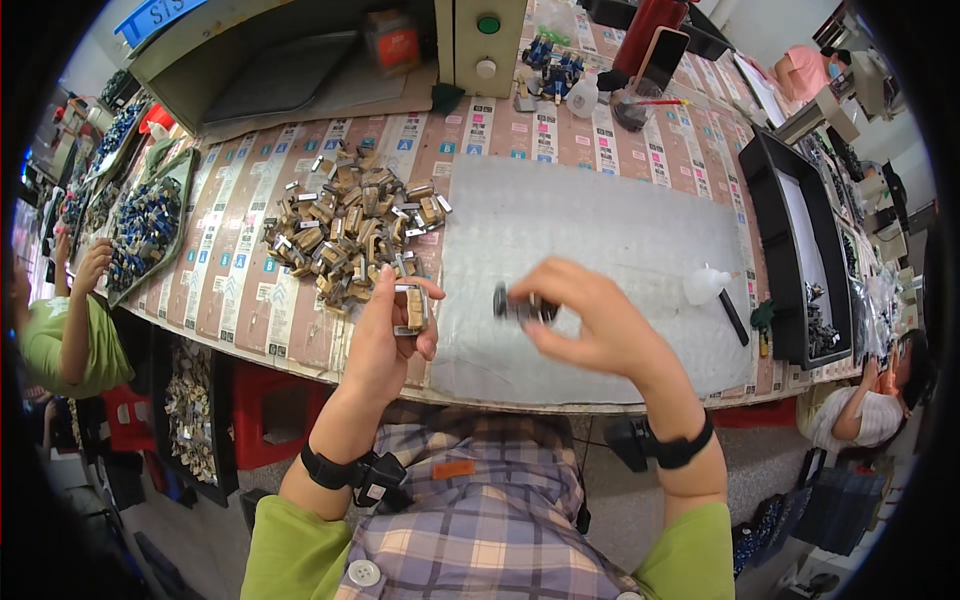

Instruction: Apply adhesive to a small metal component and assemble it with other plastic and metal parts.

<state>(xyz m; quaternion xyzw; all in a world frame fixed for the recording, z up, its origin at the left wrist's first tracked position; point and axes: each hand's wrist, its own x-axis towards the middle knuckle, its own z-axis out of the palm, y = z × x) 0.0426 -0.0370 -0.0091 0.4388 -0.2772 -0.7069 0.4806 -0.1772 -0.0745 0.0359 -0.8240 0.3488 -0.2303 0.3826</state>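
Observation:
Near the front edge of the table, my left hand [376,335] is closed round a small tan block with a silver metal frame [411,309]. My right hand [590,318] is over the grey mat [600,220], its thumb and fingers curled round a small dark part [524,304] that is smeared by motion, so its kind does not show. A gap separates the two hands. Beyond my left hand lies a loose heap of similar tan and silver pieces [350,225].
To the right on the mat are a small white bottle [706,285] and a black stick [734,318]. A long black tray [765,200] holds dark parts. At the back stand a metal cabinet [470,45], a phone [662,58] and blue parts [552,68]. Co-workers sit on both sides.

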